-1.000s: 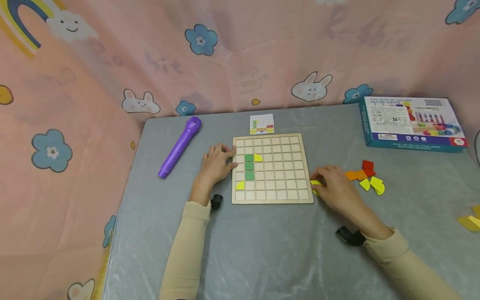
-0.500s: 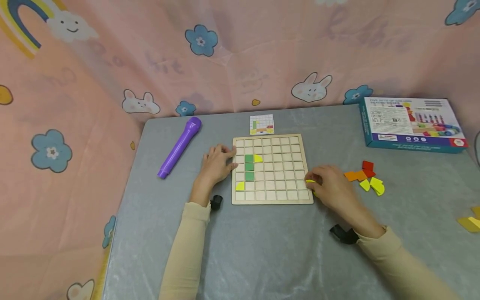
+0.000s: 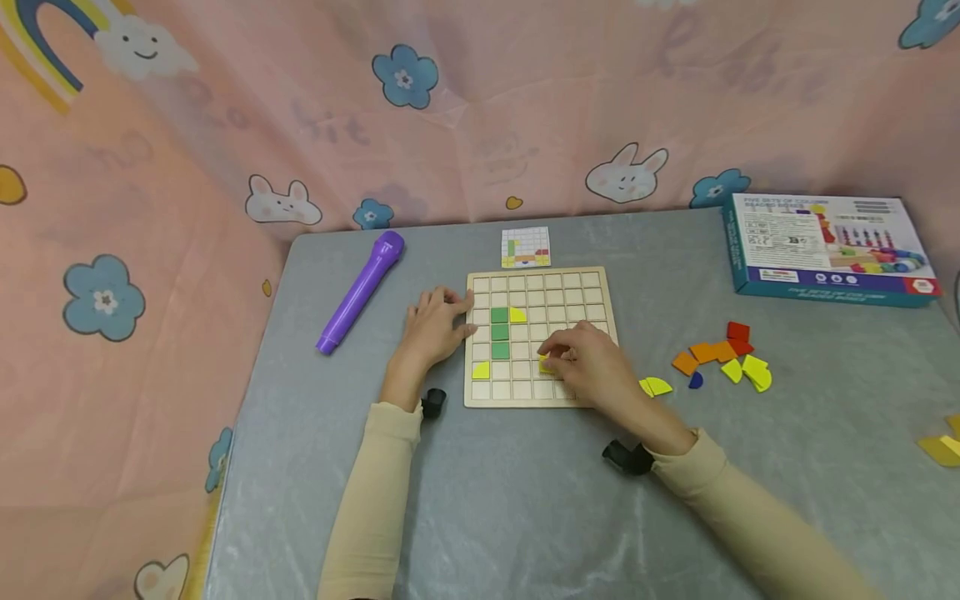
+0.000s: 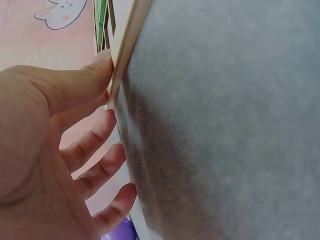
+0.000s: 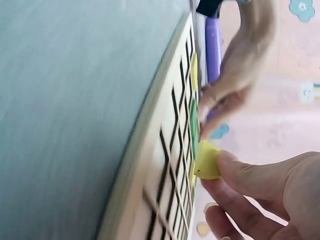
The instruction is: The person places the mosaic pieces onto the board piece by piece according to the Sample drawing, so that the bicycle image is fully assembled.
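The wooden grid board (image 3: 546,405) lies on the grey table. Along its left edge rests my left hand (image 3: 435,323), thumb and index fingertips touching the rim. The left wrist view has the left thumb (image 4: 92,75) against the board's side, other fingers spread loosely. Over the board's lower right part, my right hand (image 3: 600,371) pinches a yellow tile (image 5: 207,161) between thumb and fingers, raised off the grid in the right wrist view. In the grid's left part sit several green square tiles (image 3: 500,332) in a column and two yellow quarter-round tiles (image 3: 480,371).
A small pattern card (image 3: 525,247) lies behind the board. To the right are yellow tiles (image 3: 657,386), a blue tile (image 3: 696,381), orange tiles (image 3: 703,353) and red tiles (image 3: 738,332). A purple microphone-shaped toy (image 3: 362,292) lies left, a flat box (image 3: 832,248) back right.
My right hand has moved left from the board's right edge to over the grid, carrying the yellow tile. Yellow, blue and orange tiles it had covered now show. The left hand stays put.
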`<action>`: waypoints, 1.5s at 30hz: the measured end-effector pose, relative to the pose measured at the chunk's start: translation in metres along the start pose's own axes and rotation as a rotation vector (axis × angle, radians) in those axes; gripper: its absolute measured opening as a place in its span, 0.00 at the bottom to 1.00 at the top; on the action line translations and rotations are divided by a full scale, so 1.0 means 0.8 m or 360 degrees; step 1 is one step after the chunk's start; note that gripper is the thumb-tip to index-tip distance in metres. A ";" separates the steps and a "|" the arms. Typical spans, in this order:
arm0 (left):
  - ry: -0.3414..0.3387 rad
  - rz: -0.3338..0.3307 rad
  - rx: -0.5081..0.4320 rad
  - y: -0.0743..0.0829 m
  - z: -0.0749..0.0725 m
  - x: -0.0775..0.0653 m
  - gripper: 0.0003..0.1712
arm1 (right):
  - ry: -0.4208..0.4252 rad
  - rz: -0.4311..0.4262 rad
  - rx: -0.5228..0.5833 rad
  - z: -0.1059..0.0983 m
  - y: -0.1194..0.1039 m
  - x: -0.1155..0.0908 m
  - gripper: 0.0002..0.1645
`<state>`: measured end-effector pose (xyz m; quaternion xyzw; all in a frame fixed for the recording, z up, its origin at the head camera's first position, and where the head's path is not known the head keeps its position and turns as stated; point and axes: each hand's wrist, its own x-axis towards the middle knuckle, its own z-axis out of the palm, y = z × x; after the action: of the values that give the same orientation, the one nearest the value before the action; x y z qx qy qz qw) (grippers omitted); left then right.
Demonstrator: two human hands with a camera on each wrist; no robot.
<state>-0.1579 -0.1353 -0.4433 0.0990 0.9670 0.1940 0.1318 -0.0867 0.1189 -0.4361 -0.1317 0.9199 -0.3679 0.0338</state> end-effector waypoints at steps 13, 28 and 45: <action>0.0016 0.0009 0.0006 0.000 0.000 0.002 0.34 | -0.0109 -0.0090 0.0131 0.041 -0.026 0.024 0.03; 0.0003 0.0002 -0.0010 0.000 -0.002 0.000 0.35 | -0.0119 -0.0116 -0.0060 0.060 -0.038 0.037 0.04; 0.0007 0.0003 -0.0042 -0.003 0.000 0.000 0.35 | -0.0265 0.0056 -0.0137 -0.002 0.011 0.013 0.15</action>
<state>-0.1578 -0.1374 -0.4442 0.0978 0.9646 0.2071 0.1309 -0.0986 0.1234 -0.4410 -0.1471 0.9310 -0.3150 0.1109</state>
